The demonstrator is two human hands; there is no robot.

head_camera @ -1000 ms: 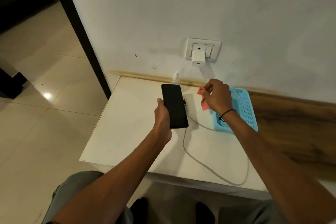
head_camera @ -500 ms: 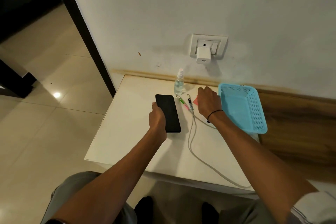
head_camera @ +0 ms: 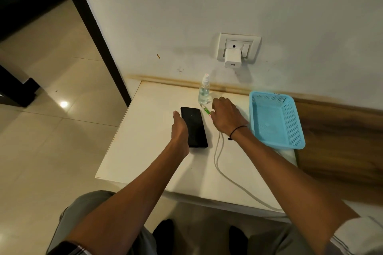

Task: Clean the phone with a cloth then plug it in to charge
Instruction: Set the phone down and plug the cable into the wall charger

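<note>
A black phone [head_camera: 194,126] lies flat, screen up, on the white table [head_camera: 145,147]. My left hand [head_camera: 179,130] grips its left edge, thumb along the side. My right hand [head_camera: 226,118] is palm down just right of the phone, fingers curled over the ends of the grey charging cable [head_camera: 217,151]. A green-and-pink connector [head_camera: 205,110] pokes out by the fingertips. The cloth is not visible; it may be under that hand. A white charger adapter [head_camera: 232,60] sits in the wall socket [head_camera: 251,47], its port facing down with nothing plugged in.
A small clear spray bottle [head_camera: 204,91] stands at the table's back edge, just beyond my right fingers. A light blue mesh basket [head_camera: 298,130] sits at the right. The cable loops off the table's front edge. Tiled floor lies to the left.
The phone has gone from raised in my left hand to lying on the table. My right hand left the basket with the red cloth, came down beside the phone, and now covers the cable ends.
</note>
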